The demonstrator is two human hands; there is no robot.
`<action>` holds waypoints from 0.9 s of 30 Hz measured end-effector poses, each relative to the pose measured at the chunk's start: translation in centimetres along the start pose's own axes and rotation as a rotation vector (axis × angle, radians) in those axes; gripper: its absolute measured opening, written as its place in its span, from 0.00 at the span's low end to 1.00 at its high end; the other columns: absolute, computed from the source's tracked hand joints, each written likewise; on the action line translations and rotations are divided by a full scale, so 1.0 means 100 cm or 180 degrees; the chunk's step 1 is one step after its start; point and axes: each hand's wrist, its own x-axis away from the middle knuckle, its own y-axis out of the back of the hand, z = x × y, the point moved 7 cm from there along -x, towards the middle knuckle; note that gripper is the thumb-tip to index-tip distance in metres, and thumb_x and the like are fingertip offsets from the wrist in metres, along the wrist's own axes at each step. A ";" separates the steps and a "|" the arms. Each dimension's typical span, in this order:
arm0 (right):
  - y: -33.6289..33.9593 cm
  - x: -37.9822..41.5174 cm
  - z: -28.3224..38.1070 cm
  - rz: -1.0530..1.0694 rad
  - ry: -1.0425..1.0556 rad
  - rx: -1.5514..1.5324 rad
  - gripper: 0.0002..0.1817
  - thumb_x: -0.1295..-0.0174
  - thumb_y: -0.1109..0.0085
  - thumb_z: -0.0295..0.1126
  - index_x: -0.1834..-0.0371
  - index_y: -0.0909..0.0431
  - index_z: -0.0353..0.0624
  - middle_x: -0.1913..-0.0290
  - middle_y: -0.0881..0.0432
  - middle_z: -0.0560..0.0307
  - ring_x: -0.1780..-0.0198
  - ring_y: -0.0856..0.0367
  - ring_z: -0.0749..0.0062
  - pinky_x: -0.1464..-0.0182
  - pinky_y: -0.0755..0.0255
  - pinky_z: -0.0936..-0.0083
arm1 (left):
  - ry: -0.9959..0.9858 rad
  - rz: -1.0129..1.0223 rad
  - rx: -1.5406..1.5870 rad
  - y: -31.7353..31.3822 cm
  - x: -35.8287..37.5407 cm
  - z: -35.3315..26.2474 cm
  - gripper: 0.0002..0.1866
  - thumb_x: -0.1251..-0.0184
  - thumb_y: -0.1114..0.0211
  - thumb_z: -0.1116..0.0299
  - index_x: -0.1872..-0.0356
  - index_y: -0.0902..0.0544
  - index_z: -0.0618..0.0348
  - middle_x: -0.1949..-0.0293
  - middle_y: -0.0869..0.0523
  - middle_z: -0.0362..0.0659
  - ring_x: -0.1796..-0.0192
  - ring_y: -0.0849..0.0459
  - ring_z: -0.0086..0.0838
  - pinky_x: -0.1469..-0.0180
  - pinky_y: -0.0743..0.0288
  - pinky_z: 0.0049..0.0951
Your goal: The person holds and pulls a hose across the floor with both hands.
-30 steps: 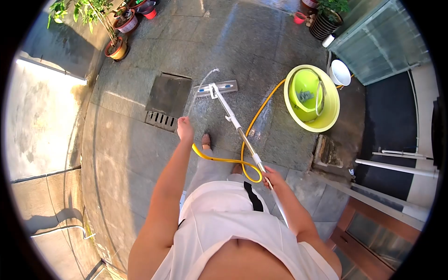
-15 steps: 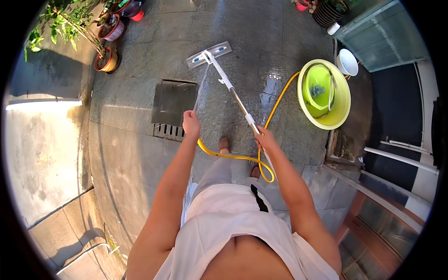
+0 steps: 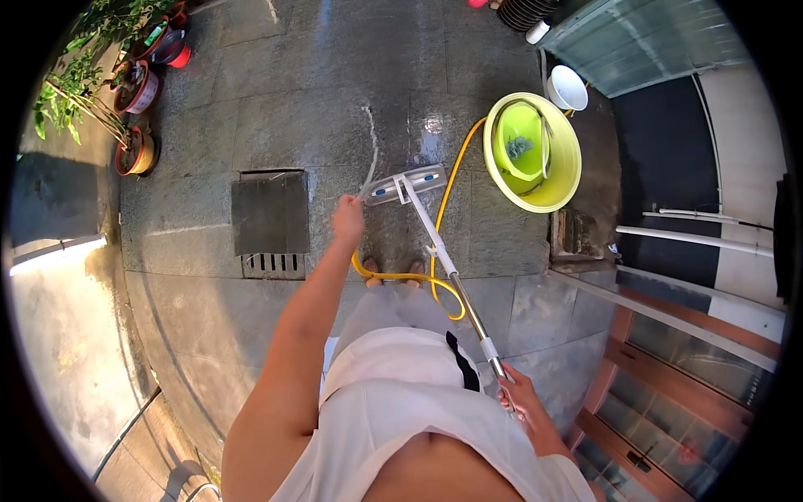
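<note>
My left hand [image 3: 348,219] is closed around the end of the yellow hose [image 3: 410,277], and a thin stream of water [image 3: 373,151] comes out above it. My right hand [image 3: 520,393] grips the metal handle [image 3: 473,311] of a flat mop near its lower end in view. The mop's clear, flat head [image 3: 406,185] is just right of my left hand, over the wet paving in front of my feet. From my left hand the hose loops under the mop handle and runs up toward the basins.
A large yellow-green basin [image 3: 562,178] holds a smaller green basin [image 3: 507,142] at the right, beside a white bucket [image 3: 568,88]. Potted plants [image 3: 136,152] line the upper left. A dark drain cover [image 3: 269,212] and slotted grate [image 3: 274,266] lie left of my feet.
The mop head has come closer to my feet, and my right hand has drawn back down and right with the handle. My feet now stand side by side. The view has shifted.
</note>
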 end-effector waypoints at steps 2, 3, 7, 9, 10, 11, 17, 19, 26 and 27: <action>0.005 -0.004 0.009 -0.0033 -0.0115 -0.0119 0.26 0.33 0.44 0.31 0.31 0.32 0.61 0.81 0.28 0.63 0.85 0.33 0.81 0.84 0.41 0.81 | -0.0320 0.0153 -0.0184 -0.015 0.015 -0.029 0.15 0.30 0.46 0.53 0.55 0.23 0.52 0.63 0.15 0.54 0.57 0.17 0.53 0.55 0.27 0.48; 0.004 -0.012 0.014 0.0054 -0.0114 -0.0201 0.26 0.33 0.45 0.31 0.31 0.33 0.61 0.81 0.28 0.63 0.86 0.33 0.80 0.84 0.41 0.80 | -0.0266 0.0163 -0.0251 -0.020 0.020 -0.037 0.15 0.30 0.46 0.53 0.55 0.23 0.52 0.63 0.15 0.54 0.57 0.17 0.53 0.55 0.27 0.48; 0.001 -0.073 0.052 0.0233 0.0082 -0.0275 0.26 0.33 0.44 0.34 0.31 0.34 0.60 0.81 0.27 0.59 0.86 0.33 0.77 0.85 0.41 0.78 | -0.0235 0.0174 -0.0142 -0.031 0.024 -0.067 0.15 0.30 0.46 0.54 0.56 0.23 0.54 0.63 0.15 0.54 0.58 0.17 0.53 0.56 0.27 0.48; -0.007 -0.101 0.083 0.0351 0.0209 -0.0317 0.27 0.33 0.44 0.34 0.30 0.35 0.60 0.81 0.27 0.58 0.87 0.33 0.76 0.86 0.41 0.78 | -0.0255 0.0132 -0.0005 -0.031 0.023 -0.074 0.14 0.30 0.45 0.55 0.56 0.23 0.54 0.64 0.15 0.54 0.58 0.17 0.52 0.56 0.27 0.48; -0.011 -0.115 0.101 0.0354 0.0260 -0.0344 0.26 0.33 0.45 0.35 0.31 0.34 0.60 0.82 0.28 0.59 0.87 0.34 0.77 0.86 0.41 0.78 | -0.0249 0.0088 0.0019 -0.030 0.022 -0.077 0.14 0.30 0.45 0.55 0.56 0.23 0.55 0.64 0.15 0.54 0.58 0.17 0.52 0.56 0.27 0.48; -0.018 -0.132 0.120 0.0363 0.0312 -0.0374 0.26 0.33 0.45 0.36 0.31 0.33 0.60 0.82 0.28 0.60 0.87 0.34 0.79 0.86 0.42 0.78 | -0.0246 0.0041 0.0037 -0.028 0.020 -0.078 0.14 0.30 0.45 0.55 0.56 0.23 0.55 0.64 0.15 0.54 0.58 0.17 0.52 0.56 0.27 0.47; -0.063 -0.254 0.259 0.0667 0.1073 -0.0620 0.27 0.33 0.46 0.35 0.30 0.35 0.53 0.83 0.30 0.60 0.89 0.37 0.78 0.89 0.45 0.77 | -0.0013 -0.0017 0.0121 -0.037 -0.013 -0.060 0.15 0.30 0.45 0.55 0.57 0.22 0.56 0.64 0.14 0.53 0.59 0.17 0.51 0.56 0.26 0.46; -0.076 -0.270 0.303 0.0710 0.1214 -0.0664 0.27 0.33 0.46 0.33 0.30 0.36 0.52 0.83 0.31 0.60 0.89 0.37 0.79 0.89 0.46 0.76 | 0.0011 0.0037 0.0055 -0.036 -0.013 -0.073 0.15 0.30 0.45 0.55 0.57 0.22 0.56 0.64 0.14 0.52 0.58 0.17 0.50 0.56 0.27 0.46; -0.010 -0.213 0.251 0.0634 0.1037 -0.0544 0.28 0.34 0.45 0.33 0.30 0.35 0.52 0.84 0.32 0.63 0.90 0.38 0.80 0.89 0.45 0.78 | -0.0271 0.0045 -0.0249 -0.076 -0.029 -0.117 0.15 0.30 0.46 0.55 0.57 0.22 0.56 0.65 0.15 0.52 0.58 0.17 0.49 0.55 0.27 0.44; 0.008 -0.199 0.225 0.0583 0.0896 -0.0557 0.28 0.34 0.45 0.34 0.30 0.35 0.53 0.84 0.32 0.63 0.89 0.38 0.80 0.89 0.45 0.78 | -0.0293 0.0046 -0.0280 -0.084 -0.029 -0.129 0.15 0.30 0.45 0.55 0.57 0.22 0.56 0.65 0.15 0.52 0.58 0.17 0.49 0.55 0.27 0.44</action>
